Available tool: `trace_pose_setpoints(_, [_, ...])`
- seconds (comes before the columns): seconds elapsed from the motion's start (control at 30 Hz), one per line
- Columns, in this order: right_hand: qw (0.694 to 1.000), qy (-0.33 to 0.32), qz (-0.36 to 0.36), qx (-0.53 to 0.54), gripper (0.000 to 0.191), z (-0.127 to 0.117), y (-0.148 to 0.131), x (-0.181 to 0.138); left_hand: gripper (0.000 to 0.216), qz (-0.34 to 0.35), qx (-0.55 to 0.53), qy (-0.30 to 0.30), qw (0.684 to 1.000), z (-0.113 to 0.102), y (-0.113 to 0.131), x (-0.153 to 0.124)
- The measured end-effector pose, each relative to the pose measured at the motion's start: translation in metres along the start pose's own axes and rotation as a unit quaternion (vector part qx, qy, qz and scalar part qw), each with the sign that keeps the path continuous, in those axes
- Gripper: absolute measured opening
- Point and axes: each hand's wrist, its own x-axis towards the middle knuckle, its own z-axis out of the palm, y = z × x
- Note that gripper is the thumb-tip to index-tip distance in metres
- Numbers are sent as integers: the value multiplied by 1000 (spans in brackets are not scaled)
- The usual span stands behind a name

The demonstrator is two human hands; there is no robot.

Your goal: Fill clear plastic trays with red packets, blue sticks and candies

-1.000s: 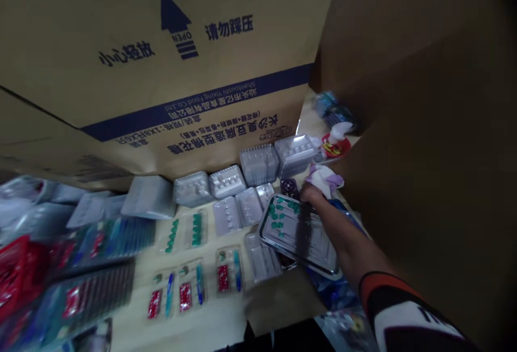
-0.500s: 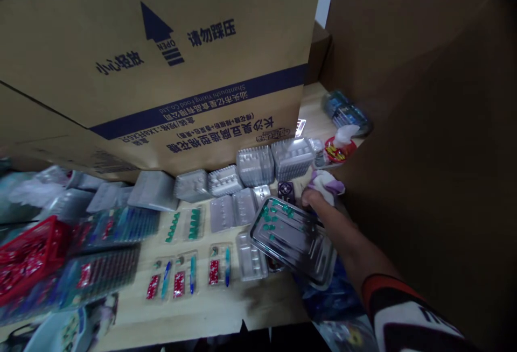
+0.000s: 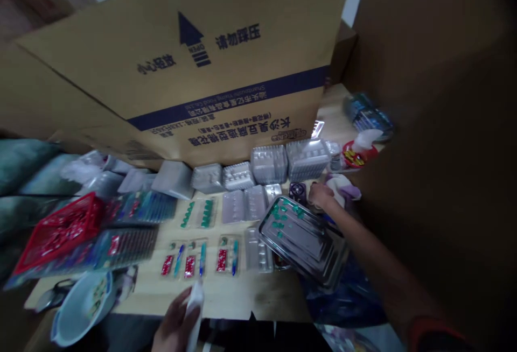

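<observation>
My left hand (image 3: 173, 322) is at the table's front edge, closed on a flat white object (image 3: 196, 306) whose kind I cannot make out. My right hand (image 3: 321, 195) reaches over the far right of the table, between a small dark fan-like box (image 3: 298, 191) and a white and purple cloth (image 3: 343, 188); its fingers are blurred. Below that arm lies a dark metal tray (image 3: 302, 239) with small green pieces at its left end. Clear blister trays (image 3: 224, 255) nearer the left hand hold red packets and blue pens. Others (image 3: 205, 212) hold green pieces.
A large cardboard box (image 3: 226, 93) stands along the back, with stacks of clear trays (image 3: 269, 163) before it. At left are a red basket (image 3: 91, 206) of red packets and a pale blue bowl (image 3: 72, 314). A red container (image 3: 369, 155) sits at the right.
My left hand has come into view at the bottom with the white object. My right hand stays by the cloth and the fan-like box. The view has shifted left.
</observation>
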Motion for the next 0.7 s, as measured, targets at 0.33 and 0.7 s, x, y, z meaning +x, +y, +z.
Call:
trace_pose_setpoints(0.33, [777, -185, -510, 318, 72, -28, -142, -188, 35, 306, -181, -293, 888, 49, 167, -3])
trace_pose_setpoints(0.7, [737, -222, -409, 490, 43, -61, -221, -245, 42, 266, -314, -311, 857, -57, 199, 15])
